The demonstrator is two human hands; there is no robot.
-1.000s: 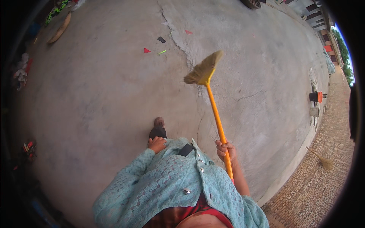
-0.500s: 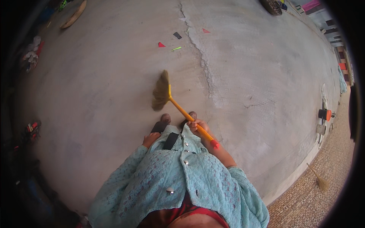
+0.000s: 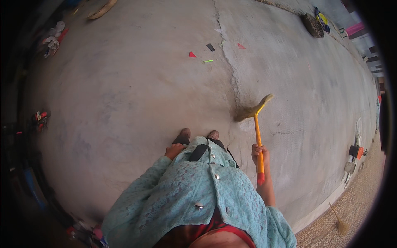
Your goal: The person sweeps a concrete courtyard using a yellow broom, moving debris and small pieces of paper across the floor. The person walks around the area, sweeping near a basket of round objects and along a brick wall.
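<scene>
1. Left hand [image 3: 173,151]: against jacket [image 3: 182,186]; state of fingers cannot be told.
2. Right hand [image 3: 261,153]: fingers clamped on orange broom [image 3: 257,130].
3. Broom head [image 3: 249,112]: beside floor crack [image 3: 236,82], beyond right hand.
4. Red scrap [image 3: 192,54], black scrap [image 3: 210,47]: farther along floor [image 3: 124,103]; any lettering too small to tell.

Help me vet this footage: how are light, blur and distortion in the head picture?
Head view: soft light, no hard shadows on the concrete floor; patterned paving curves along the right rim; black vignette around; broom bristles look slightly blurred.
</scene>
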